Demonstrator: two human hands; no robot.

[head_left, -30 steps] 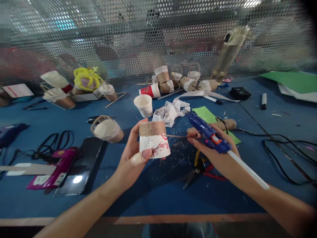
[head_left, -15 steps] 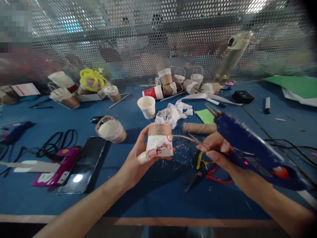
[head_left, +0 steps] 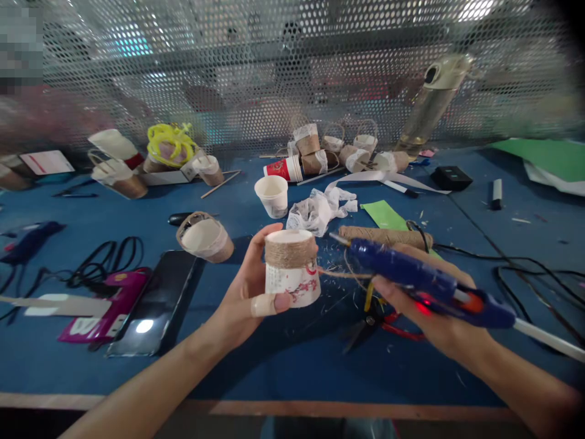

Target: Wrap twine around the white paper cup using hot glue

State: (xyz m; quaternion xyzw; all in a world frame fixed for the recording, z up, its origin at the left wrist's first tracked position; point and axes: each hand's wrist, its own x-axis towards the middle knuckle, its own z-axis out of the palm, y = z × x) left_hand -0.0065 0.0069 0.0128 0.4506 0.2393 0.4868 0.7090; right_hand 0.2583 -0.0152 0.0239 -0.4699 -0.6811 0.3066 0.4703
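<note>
My left hand (head_left: 249, 292) is closed around a paper cup (head_left: 292, 286) with a pink blossom print, held upside down. Twine (head_left: 290, 253) is wound around its upper part, and a loose strand (head_left: 340, 274) runs from the cup to my right hand (head_left: 425, 299). That hand grips a blue glue gun (head_left: 406, 271) with a lit red light, its nozzle pointing left toward the cup. A white glue stick (head_left: 548, 339) sticks out of the gun's back. Beneath the strand lie scissors (head_left: 368, 322) with red and yellow handles, partly hidden by my right hand.
Behind the hands lie a twine roll (head_left: 384, 236), white lace (head_left: 315, 211) and a white paper cup (head_left: 272, 198). A twine-covered basket (head_left: 205, 239) and a phone (head_left: 153, 305) are to the left. Several small baskets (head_left: 354, 157) stand before the perforated metal screen (head_left: 256, 79).
The glue gun has swung lower and leveled, its nozzle now closer to the cup. My left hand has tilted the cup, so its white base shows more.
</note>
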